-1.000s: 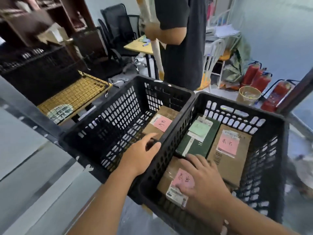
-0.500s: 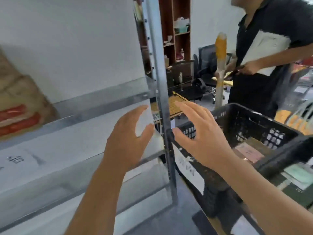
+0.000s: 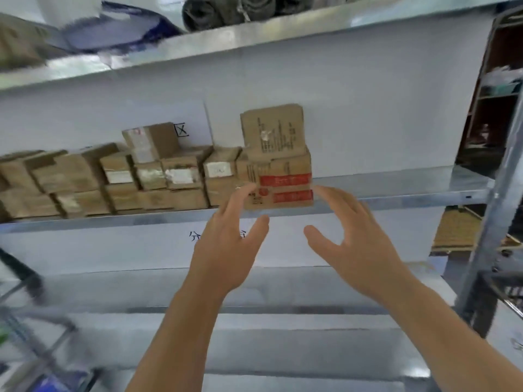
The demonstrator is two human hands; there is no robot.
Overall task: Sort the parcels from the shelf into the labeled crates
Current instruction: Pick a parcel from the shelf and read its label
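Both my left hand (image 3: 229, 244) and right hand (image 3: 359, 244) are spread wide and empty, flanking the red-taped parcel (image 3: 283, 185) at the shelf (image 3: 396, 199) edge. I judge a square grip on both sides best, since another box (image 3: 273, 131) rests on top and could topple.

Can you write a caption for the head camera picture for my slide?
Both open hands, left hand and right hand, reach toward a red-taped cardboard parcel on the metal shelf.
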